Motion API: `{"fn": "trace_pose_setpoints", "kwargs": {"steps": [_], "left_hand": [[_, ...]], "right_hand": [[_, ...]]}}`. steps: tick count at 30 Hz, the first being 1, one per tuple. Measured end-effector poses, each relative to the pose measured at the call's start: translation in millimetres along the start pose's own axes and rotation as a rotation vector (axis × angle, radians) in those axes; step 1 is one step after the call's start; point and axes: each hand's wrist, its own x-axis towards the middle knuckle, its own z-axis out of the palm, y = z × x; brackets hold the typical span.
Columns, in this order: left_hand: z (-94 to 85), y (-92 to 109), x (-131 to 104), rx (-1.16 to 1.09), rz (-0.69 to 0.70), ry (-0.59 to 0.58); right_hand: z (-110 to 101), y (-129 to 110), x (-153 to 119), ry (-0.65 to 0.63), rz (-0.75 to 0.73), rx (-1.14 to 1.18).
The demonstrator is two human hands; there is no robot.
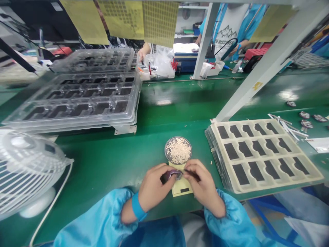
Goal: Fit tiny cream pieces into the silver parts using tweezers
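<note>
My left hand (155, 185), with a blue band at the wrist, is closed around a small purple part with a silvery end (175, 173). The fingers of my right hand (202, 181) are pinched together close against that silvery end; what is between them is hidden or too small to name. Under both hands lies a pale yellow pad (181, 188) with a black mark near its front edge. Just beyond the fingers stands a round dark dish (167, 158) heaped with tiny beige pieces (178, 150).
A stacked cream tray (254, 138) with dark compartments lies at right. Clear plastic trays (77, 99) sit on a raised stand at left, behind a white fan (28, 171). A slanted white post (262, 68) rises at right; several small parts (305, 123) lie beyond. Co-workers sit opposite.
</note>
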Motion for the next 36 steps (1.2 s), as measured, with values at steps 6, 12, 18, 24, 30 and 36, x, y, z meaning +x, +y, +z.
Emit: {"fn": "trace_pose_setpoints", "kwargs": {"steps": [6,12,18,24,30,36], "left_hand": [[-2.6,3.0,1.4,-0.025,-0.016,-0.003],[-4.1,-0.7,4.1,-0.047,-0.031,0.007],[-20.4,-14.6,23.6,-0.077,-0.051,0.240],[-21.8,-20.1,29.6,-0.136,-0.078,0.281],[-17.2,-22.9,31.6,-0.581,-0.196,0.155],[-19.7,-24.8,34.2,-0.642,-0.245,0.186]], "right_hand": [[-2.6,6.8,7.9,0.142,0.051,-0.170],[-0.3,3.5,3.3,0.148,0.045,-0.121],[-0.5,-2.7,-3.7,-0.268,-0.079,-0.167],[6.7,-11.0,-3.4,-0.512,-0.088,-0.531],[12.4,-22.0,-3.7,-0.527,-0.120,-0.686],[-16.7,-8.9,24.5,-0.159,-0.021,-0.539]]}}
